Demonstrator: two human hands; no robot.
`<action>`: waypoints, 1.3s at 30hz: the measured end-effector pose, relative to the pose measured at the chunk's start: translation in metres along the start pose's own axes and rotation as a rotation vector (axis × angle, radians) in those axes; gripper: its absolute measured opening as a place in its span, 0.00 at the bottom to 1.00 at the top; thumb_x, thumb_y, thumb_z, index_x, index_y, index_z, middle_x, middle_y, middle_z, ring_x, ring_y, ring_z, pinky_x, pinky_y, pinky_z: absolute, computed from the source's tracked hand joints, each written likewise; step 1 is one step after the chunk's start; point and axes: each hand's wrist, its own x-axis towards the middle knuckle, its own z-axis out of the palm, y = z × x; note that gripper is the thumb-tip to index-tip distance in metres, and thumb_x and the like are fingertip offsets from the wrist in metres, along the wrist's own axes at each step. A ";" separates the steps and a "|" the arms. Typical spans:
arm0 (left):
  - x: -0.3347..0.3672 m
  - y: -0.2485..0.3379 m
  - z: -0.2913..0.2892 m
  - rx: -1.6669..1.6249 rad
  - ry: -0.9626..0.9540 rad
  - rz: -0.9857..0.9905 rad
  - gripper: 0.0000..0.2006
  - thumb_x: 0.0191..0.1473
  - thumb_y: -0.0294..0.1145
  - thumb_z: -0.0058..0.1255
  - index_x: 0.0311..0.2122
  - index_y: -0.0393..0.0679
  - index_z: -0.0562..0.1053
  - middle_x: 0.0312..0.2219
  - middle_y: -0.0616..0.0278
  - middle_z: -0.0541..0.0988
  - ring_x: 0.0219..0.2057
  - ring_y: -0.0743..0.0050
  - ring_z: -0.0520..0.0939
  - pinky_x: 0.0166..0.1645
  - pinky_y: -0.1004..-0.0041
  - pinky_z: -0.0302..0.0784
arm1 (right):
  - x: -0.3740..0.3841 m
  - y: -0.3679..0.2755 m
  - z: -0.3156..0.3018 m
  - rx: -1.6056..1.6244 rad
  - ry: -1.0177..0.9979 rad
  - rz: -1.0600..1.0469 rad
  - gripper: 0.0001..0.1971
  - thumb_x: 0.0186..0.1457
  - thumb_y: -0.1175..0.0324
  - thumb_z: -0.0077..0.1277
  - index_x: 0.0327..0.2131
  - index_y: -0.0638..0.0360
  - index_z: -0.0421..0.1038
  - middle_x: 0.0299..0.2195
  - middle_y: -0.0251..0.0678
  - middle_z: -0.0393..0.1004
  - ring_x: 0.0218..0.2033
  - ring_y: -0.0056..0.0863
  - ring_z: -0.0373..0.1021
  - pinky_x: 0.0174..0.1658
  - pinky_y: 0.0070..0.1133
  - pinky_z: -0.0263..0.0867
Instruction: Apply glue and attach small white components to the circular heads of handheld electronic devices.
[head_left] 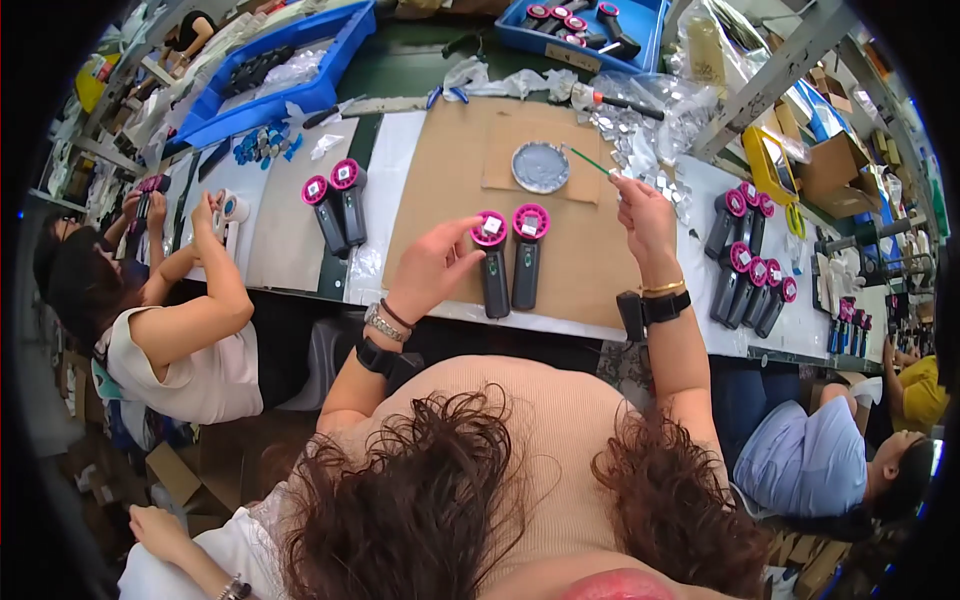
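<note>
Two dark grey devices with round pink heads, which look like handheld fans, lie side by side on brown cardboard [440, 170]. White or silvery squares sit in the middle of their heads. My left hand [432, 265] is at the left device [495, 280], thumb and fingers apart, fingertips at its pink rim. Close beside it is the right device [526, 270]. In my right hand [645, 215] a thin green stick [590, 160] is pinched, its tip pointing toward a round tin of grey paste [540, 167] and just apart from it.
Two similar devices [335, 210] lie to the left, several more [750, 290] to the right. Blue bins [260, 110] stand at the back. Loose silvery squares [650, 160] and a screwdriver-like tool [630, 104] lie behind my right hand. Co-workers [180, 330] sit on both sides.
</note>
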 end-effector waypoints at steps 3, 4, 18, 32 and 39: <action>0.002 -0.004 0.003 -0.027 -0.019 -0.033 0.27 0.58 0.28 0.71 0.62 0.45 0.78 0.26 0.68 0.72 0.24 0.81 0.71 0.30 0.75 0.70 | 0.022 0.023 -0.009 -0.016 0.011 0.006 0.07 0.64 0.69 0.65 0.39 0.63 0.82 0.20 0.13 0.60 0.18 0.06 0.51 0.21 0.15 0.42; 0.006 -0.005 -0.001 -0.002 -0.007 -0.042 0.26 0.57 0.29 0.71 0.61 0.45 0.78 0.27 0.69 0.72 0.24 0.82 0.70 0.29 0.76 0.69 | 0.019 0.020 -0.004 -0.014 -0.012 0.003 0.07 0.64 0.69 0.65 0.39 0.63 0.83 0.20 0.13 0.60 0.18 0.07 0.51 0.21 0.16 0.42; 0.013 -0.012 0.011 -0.008 0.022 -0.061 0.20 0.56 0.32 0.72 0.51 0.44 0.77 0.30 0.67 0.70 0.22 0.77 0.69 0.30 0.72 0.70 | 0.002 0.014 0.009 -0.103 -0.002 0.018 0.10 0.66 0.67 0.64 0.44 0.65 0.85 0.21 0.15 0.61 0.19 0.08 0.50 0.23 0.15 0.44; 0.024 -0.013 0.018 -0.003 0.038 -0.016 0.19 0.57 0.31 0.71 0.52 0.43 0.78 0.30 0.68 0.70 0.23 0.77 0.68 0.30 0.72 0.70 | 0.021 0.035 0.006 -0.567 0.058 -0.320 0.12 0.61 0.63 0.70 0.43 0.62 0.88 0.28 0.20 0.79 0.27 0.07 0.66 0.30 0.12 0.57; 0.031 -0.013 0.019 0.110 0.021 -0.012 0.18 0.60 0.34 0.68 0.54 0.45 0.80 0.35 0.65 0.74 0.26 0.74 0.75 0.32 0.70 0.75 | 0.024 0.040 0.003 -0.596 0.041 -0.305 0.12 0.62 0.63 0.70 0.43 0.62 0.88 0.29 0.21 0.81 0.29 0.09 0.68 0.32 0.12 0.60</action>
